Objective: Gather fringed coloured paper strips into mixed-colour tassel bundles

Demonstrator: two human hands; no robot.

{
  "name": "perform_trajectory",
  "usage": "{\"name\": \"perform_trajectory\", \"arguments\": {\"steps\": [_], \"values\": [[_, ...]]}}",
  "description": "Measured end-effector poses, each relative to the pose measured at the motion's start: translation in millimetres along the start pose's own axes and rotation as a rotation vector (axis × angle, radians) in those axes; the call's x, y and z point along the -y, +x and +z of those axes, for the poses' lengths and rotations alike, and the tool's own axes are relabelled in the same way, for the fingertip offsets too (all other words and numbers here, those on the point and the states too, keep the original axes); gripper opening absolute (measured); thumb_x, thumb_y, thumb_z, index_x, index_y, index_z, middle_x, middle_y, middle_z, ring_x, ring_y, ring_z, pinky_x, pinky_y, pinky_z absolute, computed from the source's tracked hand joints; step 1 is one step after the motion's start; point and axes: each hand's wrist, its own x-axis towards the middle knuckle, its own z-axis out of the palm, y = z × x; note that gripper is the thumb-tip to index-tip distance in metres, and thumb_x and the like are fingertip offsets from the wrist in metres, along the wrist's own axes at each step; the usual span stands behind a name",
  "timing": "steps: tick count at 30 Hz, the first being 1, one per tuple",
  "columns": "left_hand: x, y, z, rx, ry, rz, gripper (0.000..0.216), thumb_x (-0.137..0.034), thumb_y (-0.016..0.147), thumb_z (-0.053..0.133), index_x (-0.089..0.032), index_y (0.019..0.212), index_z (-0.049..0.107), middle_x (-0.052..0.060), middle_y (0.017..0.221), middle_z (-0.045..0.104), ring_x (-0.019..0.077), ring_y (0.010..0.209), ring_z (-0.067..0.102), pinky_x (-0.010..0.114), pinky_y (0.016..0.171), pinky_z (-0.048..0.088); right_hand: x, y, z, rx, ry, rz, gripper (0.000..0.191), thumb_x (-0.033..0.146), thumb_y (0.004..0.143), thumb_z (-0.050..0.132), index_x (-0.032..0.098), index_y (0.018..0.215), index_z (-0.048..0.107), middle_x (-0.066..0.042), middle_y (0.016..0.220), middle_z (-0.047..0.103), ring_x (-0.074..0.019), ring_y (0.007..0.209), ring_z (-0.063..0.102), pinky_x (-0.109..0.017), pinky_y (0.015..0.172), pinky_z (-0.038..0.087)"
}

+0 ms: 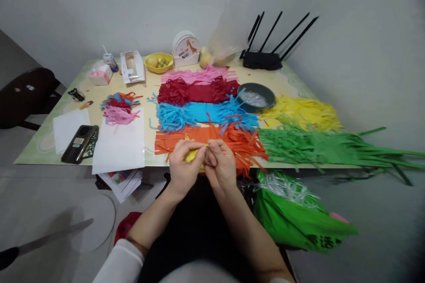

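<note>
- Yellow paper piece (191, 155): between my hands, at the near edge of the desk (294, 84), in front of the orange fringed paper (175, 139).
- My left fingers (199, 159): pinched narrow on the piece, covering part of it.
- My right fingers (217, 148): bunched narrowly, pinching its thin tip; their exact hold is partly hidden.
- Handling, as judged: very light, soft, hardly slippery, easily creased or torn; best gripped at the thin tip, using fingertips and gentle tension only.

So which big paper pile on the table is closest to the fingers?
The orange pile, by the fingers; blue, red and pink lie farther back, green and yellow to the right.
</note>
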Motion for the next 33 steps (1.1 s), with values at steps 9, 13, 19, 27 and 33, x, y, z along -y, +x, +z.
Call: {"name": "perform_trajectory", "arguments": {"steps": [9,13,19,27,33], "values": [[0,-4,0,-0.020,0.182,0.147,0.008,-0.022,0.086,0.065,-0.019,0.078,0.067,0.002,0.073,0.068,0.0154,0.073,0.060,0.030,0.074,0.045,-7,-6,1,-0.052,-0.086,-0.078,0.035,0.044,0.064,0.083,0.019,0.065,0.058,0.012,0.038,0.033,-0.0030,0.037,0.023,-0.017,0.041,0.024],[3,-4,0,0.035,0.106,0.075,0.007,-0.022,0.085,0.066,-0.018,0.079,0.067,0.002,0.074,0.068,0.0153,0.074,0.061,0.029,0.073,0.046,-8,-6,-2,-0.094,-0.168,-0.154,0.031,0.041,0.065,0.082,0.018,0.068,0.061,0.011,0.040,0.036,-0.0031,0.038,0.026,-0.018,0.042,0.024],[6,-3,-1,0.015,-0.019,-0.116,0.009,-0.025,0.083,0.066,-0.017,0.080,0.067,0.004,0.078,0.067,0.0156,0.075,0.063,0.027,0.071,0.048,-7,-8,-13,-0.054,-0.287,-0.178,0.022,0.038,0.071,0.078,0.017,0.078,0.072,0.008,0.040,0.046,-0.0057,0.037,0.036,-0.020,0.041,0.026],[6,-1,-4,0.142,-0.044,-0.158,0.007,-0.024,0.082,0.066,-0.017,0.081,0.066,0.003,0.078,0.069,0.0144,0.072,0.063,0.025,0.068,0.048,-4,-10,-23,-0.056,-0.408,-0.250,0.016,0.031,0.076,0.076,0.016,0.081,0.074,0.006,0.045,0.052,-0.0064,0.040,0.042,-0.020,0.042,0.030],[8,-2,-1,0.128,0.036,-0.100,0.008,-0.024,0.080,0.067,-0.018,0.076,0.066,0.003,0.075,0.068,0.0153,0.073,0.062,0.027,0.070,0.047,-10,-9,-26,-0.049,-0.439,-0.304,0.015,0.031,0.083,0.070,0.017,0.078,0.069,0.007,0.046,0.048,-0.0053,0.041,0.041,-0.018,0.043,0.032]]}}
